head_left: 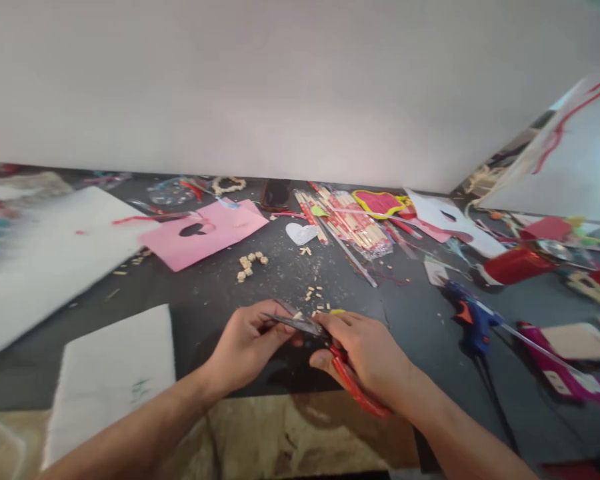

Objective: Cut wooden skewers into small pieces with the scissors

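My right hand (373, 357) is wrapped round a pair of scissors (353, 387) with red handles and dark blades. The blades point left and reach across the fingers of my left hand (247, 347). Thumb and fingers of that hand are pinched together at the blades, and what they hold is too small and hidden to name. A small pale piece (298, 315) shows against the blades. Just beyond the scissors lie several short cut bits of pale stick (314, 292). A cluster of cream beads (250, 265) and a white paper heart (301, 233) lie farther back.
Bundled pale sticks in clear wrap (353, 223) lie at the back, near pink paper with a cut-out (215, 233). At right are a blue glue gun (475, 317) and a red spool (517, 263). White boards (117, 360) cover the left; a wall (280, 87) stands behind.
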The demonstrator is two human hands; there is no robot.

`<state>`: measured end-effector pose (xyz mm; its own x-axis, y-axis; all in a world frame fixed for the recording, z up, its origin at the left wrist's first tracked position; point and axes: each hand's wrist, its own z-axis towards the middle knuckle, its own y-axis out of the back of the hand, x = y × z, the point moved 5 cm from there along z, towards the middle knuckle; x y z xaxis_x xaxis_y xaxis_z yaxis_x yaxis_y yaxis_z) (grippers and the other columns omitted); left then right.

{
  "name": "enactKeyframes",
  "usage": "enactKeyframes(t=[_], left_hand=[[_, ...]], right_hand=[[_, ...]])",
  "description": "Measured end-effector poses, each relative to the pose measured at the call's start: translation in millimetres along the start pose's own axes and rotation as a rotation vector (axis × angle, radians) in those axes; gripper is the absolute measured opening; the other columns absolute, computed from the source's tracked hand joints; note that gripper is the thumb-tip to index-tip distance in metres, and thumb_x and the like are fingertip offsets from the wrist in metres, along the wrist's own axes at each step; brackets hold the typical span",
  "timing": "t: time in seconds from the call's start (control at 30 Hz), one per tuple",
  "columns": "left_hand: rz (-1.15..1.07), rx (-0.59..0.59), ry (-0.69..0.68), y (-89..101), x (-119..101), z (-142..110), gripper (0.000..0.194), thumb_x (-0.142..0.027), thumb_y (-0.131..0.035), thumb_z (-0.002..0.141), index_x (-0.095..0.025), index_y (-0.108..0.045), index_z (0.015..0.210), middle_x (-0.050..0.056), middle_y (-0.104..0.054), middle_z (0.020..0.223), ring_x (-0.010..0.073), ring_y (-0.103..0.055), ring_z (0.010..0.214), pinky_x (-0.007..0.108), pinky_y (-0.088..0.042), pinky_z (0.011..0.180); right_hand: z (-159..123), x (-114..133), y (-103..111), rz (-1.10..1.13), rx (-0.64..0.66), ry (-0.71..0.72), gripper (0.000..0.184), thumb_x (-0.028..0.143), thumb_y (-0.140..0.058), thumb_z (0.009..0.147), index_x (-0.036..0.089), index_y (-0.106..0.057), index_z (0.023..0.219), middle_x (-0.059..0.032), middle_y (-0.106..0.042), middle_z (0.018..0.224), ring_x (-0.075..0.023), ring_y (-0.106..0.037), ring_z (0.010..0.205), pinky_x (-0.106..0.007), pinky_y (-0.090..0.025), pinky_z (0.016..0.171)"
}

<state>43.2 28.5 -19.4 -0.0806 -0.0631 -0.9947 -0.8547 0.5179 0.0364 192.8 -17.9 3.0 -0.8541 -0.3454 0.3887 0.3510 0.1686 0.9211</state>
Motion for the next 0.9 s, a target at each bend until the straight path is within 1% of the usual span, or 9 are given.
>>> enactKeyframes(t=[0.1, 0.2, 0.27, 0.4, 0.5, 0.57, 0.6, 0.73, 0.9], left_hand=[[-0.028, 0.011, -0.018, 0.1, 2, 1, 0.02, -0.03, -0.056, 0.079, -0.013, -0.061, 0.071, 0.004, -0.065, 0.063, 0.013, -0.059, 0.058, 0.021, -0.044, 0.055], [0.046, -0.003, -0.096, 2.2, -1, 3, 0.02, -0.029, -0.056, 0.078, -0.013, -0.062, 0.068, 0.005, -0.064, 0.066, 0.0135, -0.059, 0.062, 0.022, -0.044, 0.057], [0.077, -0.036, -0.097, 4.1, -1, 5, 0.019, -0.027, -0.058, 0.077, -0.013, -0.062, 0.066, 0.004, -0.062, 0.064, 0.0124, -0.057, 0.06, 0.021, -0.043, 0.056], [0.069, -0.05, -0.008, 3.9, 3, 10, 0.015, -0.024, -0.057, 0.077, -0.013, -0.06, 0.067, 0.003, -0.063, 0.065, 0.0112, -0.056, 0.062, 0.02, -0.041, 0.057], [0.006, -0.035, 0.041, 3.1, 6, 12, 0.017, -0.027, -0.054, 0.081, -0.013, -0.058, 0.073, 0.004, -0.066, 0.069, 0.0094, -0.054, 0.06, 0.019, -0.04, 0.056], [-0.02, -0.03, 0.056, 3.6, 7, 12, 0.019, -0.031, -0.053, 0.082, -0.013, -0.057, 0.075, 0.004, -0.066, 0.069, 0.0068, -0.048, 0.053, 0.018, -0.036, 0.051], [-0.028, -0.028, 0.056, 4.1, 7, 11, 0.02, -0.032, -0.054, 0.082, -0.013, -0.057, 0.076, 0.004, -0.067, 0.069, 0.0057, -0.045, 0.05, 0.017, -0.034, 0.048], [-0.112, -0.046, 0.059, 7.7, 7, 11, 0.022, -0.035, -0.054, 0.081, -0.013, -0.055, 0.075, 0.004, -0.066, 0.068, 0.0039, -0.035, 0.044, 0.017, -0.028, 0.043], [-0.282, -0.07, 0.044, 12.2, 5, 12, 0.022, -0.035, -0.055, 0.08, -0.014, -0.052, 0.074, 0.003, -0.065, 0.065, 0.0026, -0.031, 0.04, 0.017, -0.023, 0.04]], right_hand=[[0, 0, 2, 0.022, 0.025, -0.001, 0.044, 0.05, -0.047, 0.084, 0.017, -0.052, 0.113, -0.0089, -0.065, 0.096, -0.0205, -0.06, 0.091, -0.03, -0.043, 0.078], [-1, 6, 1, 0.084, 0.074, -0.003, 0.038, 0.048, -0.045, 0.085, 0.018, -0.054, 0.108, -0.0043, -0.066, 0.082, -0.0163, -0.061, 0.075, -0.025, -0.043, 0.066], [-1, 10, -1, 0.108, 0.072, 0.004, 0.035, 0.047, -0.047, 0.084, 0.02, -0.055, 0.105, -0.0026, -0.065, 0.079, -0.0154, -0.061, 0.072, -0.023, -0.043, 0.064], [1, 6, -4, 0.094, -0.053, -0.011, 0.039, 0.048, -0.055, 0.078, 0.023, -0.054, 0.108, -0.0043, -0.066, 0.092, -0.0179, -0.061, 0.085, -0.026, -0.044, 0.073], [2, -12, 2, 0.059, -0.242, -0.131, 0.039, 0.044, -0.053, 0.081, 0.022, -0.051, 0.113, -0.0042, -0.065, 0.092, -0.0168, -0.061, 0.082, -0.026, -0.045, 0.073], [1, -25, 9, 0.007, -0.355, -0.234, 0.043, 0.042, -0.052, 0.081, 0.023, -0.047, 0.119, -0.0031, -0.065, 0.089, -0.0166, -0.062, 0.079, -0.026, -0.045, 0.072], [1, -31, 11, -0.016, -0.386, -0.278, 0.046, 0.043, -0.052, 0.081, 0.023, -0.045, 0.121, -0.0025, -0.065, 0.087, -0.0168, -0.062, 0.077, -0.027, -0.046, 0.071], [3, -45, 17, -0.069, -0.38, -0.378, 0.052, 0.045, -0.051, 0.08, 0.022, -0.041, 0.126, -0.0014, -0.064, 0.079, -0.018, -0.062, 0.07, -0.027, -0.045, 0.063], [6, -49, 27, -0.122, -0.392, -0.436, 0.06, 0.048, -0.051, 0.079, 0.022, -0.034, 0.131, -0.0033, -0.063, 0.083, -0.02, -0.061, 0.072, -0.029, -0.044, 0.062]])
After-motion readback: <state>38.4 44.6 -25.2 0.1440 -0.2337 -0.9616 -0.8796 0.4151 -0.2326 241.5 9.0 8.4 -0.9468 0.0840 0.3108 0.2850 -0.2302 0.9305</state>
